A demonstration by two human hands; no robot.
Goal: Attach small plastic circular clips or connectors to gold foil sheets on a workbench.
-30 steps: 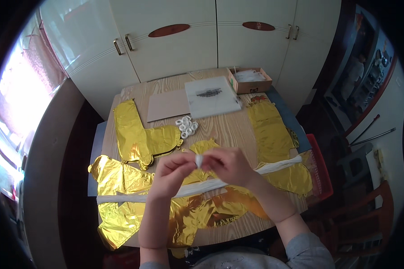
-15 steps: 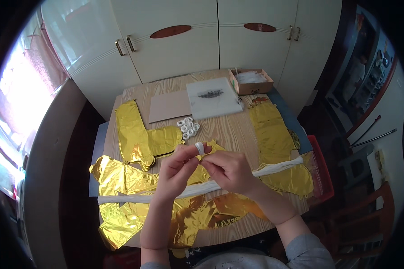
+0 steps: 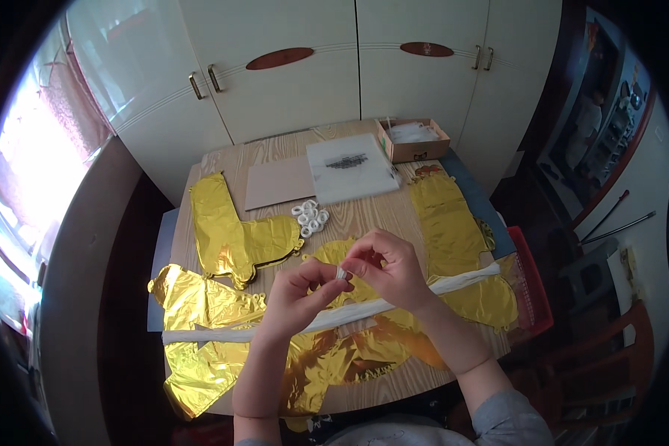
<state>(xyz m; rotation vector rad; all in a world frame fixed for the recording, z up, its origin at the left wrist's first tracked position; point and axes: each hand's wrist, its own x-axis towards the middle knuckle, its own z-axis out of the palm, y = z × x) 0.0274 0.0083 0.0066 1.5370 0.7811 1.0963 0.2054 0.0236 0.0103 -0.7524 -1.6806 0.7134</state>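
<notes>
Just in front of me, my left hand point(image 3: 293, 296) pinches a small white ribbon coil point(image 3: 341, 273) between thumb and fingers. My right hand point(image 3: 391, 269) meets it from the other side, its thumb and fingertips closed at the coil's upper edge; exactly what they grip there is partly hidden. Under both forearms, a long bundle of white ribbon strands point(image 3: 342, 318) runs across the table. Beneath it lie flat gold foil balloons point(image 3: 208, 301). Beyond my hands sits a little pile of white coils point(image 3: 310, 217), similar to the held one.
More gold foil balloons lie at the left point(image 3: 223, 230) and right point(image 3: 446, 223). Toward the back are a beige board point(image 3: 279, 183), a clear plastic sheet point(image 3: 349, 178) and a cardboard box point(image 3: 421, 152) of white material. A red basket point(image 3: 531, 297) stands off the right edge.
The white coil has come off my left fingers and is now pinched at their tips. Both hands have dipped slightly toward me, the right hand's fingers now up against the coil.
</notes>
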